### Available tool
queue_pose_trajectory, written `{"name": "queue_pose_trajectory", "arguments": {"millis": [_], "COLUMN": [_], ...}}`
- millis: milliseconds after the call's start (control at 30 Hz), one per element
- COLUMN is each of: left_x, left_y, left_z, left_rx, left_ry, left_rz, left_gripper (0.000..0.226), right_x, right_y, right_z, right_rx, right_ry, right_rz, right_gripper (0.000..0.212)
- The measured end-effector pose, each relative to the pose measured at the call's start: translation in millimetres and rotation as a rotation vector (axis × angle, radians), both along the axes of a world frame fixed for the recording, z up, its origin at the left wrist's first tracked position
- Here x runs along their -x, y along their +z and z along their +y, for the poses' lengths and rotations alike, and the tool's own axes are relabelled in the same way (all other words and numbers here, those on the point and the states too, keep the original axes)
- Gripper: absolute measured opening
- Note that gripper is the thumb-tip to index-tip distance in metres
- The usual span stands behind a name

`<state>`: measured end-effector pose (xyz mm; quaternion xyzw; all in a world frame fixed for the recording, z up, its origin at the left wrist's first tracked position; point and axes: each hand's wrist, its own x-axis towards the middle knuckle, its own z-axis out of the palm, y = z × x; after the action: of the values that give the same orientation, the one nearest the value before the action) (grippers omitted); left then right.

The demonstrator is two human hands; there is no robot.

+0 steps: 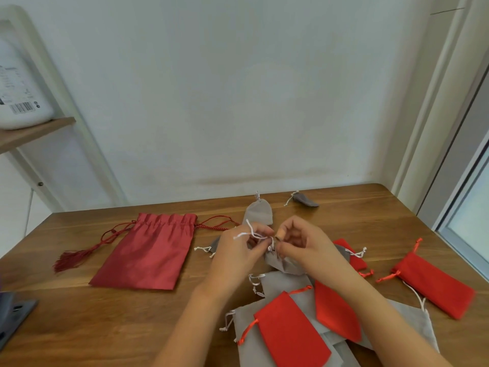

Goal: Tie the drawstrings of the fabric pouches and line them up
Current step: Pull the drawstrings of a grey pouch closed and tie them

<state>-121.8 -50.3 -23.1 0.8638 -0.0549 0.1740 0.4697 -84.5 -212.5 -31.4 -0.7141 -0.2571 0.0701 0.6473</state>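
Observation:
A small grey pouch (284,264) hangs between my hands above the wooden table (132,313). My left hand (235,250) pinches its white drawstring (251,234), whose loose end sticks up. My right hand (304,245) pinches the string at the pouch's gathered neck. A pile of grey and bright red pouches (291,324) lies under my forearms. Another red pouch (436,284) lies at the right. A light grey pouch (258,211) and a dark grey pouch (307,201) lie farther back.
A large dark red satin pouch (148,252) with a tasselled cord (71,260) lies at the left. A dark grey object (13,316) sits at the table's left edge. A white container (18,83) stands on a shelf at upper left. A window frame runs down the right.

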Motion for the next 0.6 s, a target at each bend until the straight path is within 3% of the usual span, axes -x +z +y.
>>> {"name": "queue_pose_trajectory", "arguments": {"millis": [167, 333, 433, 600], "left_x": [1.7, -1.0, -2.3, -0.7], "left_y": [-0.3, -3.5, -5.6, -1.2], "left_z": [-0.4, -1.6, -0.8, -0.3], "left_rx": [0.056, -0.010, -0.013, -0.003], "left_ry": [0.036, 0.022, 0.014, -0.016], "left_rz": [-0.136, -0.279, -0.258, -0.182], "left_gripper": [0.035, 0.022, 0.019, 0.034], "right_x": [-5.2, -4.7, -4.8, -6.1], "right_y": [-5.7, -3.6, -6.6, -9.7], "right_z": [1.5, 1.4, 1.9, 2.0], "right_rx": [-0.052, -0.006, 0.005, 0.044], "right_ry": [-0.134, -0.017, -0.006, -0.076], "right_rz": [0.027, 0.007, 0.040, 0.023], "right_gripper": [0.015, 0.022, 0.020, 0.021]}}
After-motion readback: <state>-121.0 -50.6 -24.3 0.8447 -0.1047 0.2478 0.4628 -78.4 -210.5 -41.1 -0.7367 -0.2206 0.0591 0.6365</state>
